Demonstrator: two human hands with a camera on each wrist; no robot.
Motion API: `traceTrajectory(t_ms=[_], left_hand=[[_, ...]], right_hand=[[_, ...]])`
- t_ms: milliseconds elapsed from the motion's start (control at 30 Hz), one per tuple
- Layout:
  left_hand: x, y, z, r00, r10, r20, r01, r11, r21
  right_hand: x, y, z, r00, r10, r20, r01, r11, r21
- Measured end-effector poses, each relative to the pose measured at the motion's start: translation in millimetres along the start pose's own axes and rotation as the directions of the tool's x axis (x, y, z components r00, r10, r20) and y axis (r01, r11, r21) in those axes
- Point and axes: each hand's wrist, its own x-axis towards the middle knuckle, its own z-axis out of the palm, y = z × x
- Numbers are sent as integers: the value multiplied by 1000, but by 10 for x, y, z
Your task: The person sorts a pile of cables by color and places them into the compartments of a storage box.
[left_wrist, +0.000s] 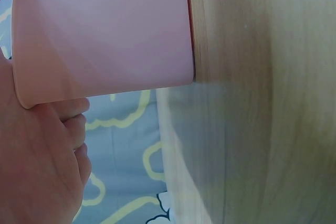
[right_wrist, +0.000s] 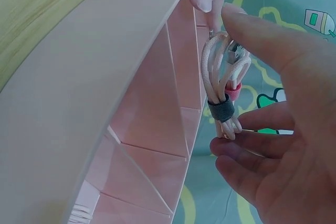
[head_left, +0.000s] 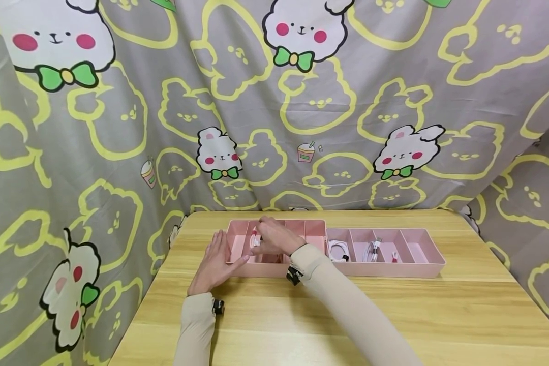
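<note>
A pink divided box [head_left: 251,271] stands on the table at the left. My left hand [head_left: 215,264] holds its front left corner, fingers along the outer left side and thumb at the front rim. The left wrist view shows the box's smooth outer wall [left_wrist: 105,35], with fingertips past its edge. Over the box's left compartments, my right hand [head_left: 278,237] pinches a coiled white charging cable [right_wrist: 212,72] between thumb and fingertips. A dark strap [right_wrist: 221,110] binds the coil; a metal plug and a red band show beside it.
A paler pink divided box [head_left: 393,270] adjoins on the right. Its compartments hold a white coiled cable [head_left: 339,250], another bundled cable [head_left: 371,250] and a small item with a red band [head_left: 394,257]. Behind the wooden table [head_left: 265,315] hangs a patterned curtain [head_left: 274,117].
</note>
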Motion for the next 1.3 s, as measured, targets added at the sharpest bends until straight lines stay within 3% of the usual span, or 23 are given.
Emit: traceTrajectory(t_ms=[1300], left_hand=[[16,-24,25,1000,3,1,-3,1000,-7]], right_hand=[[71,54,125,999,25,24,-24,1000,-13]])
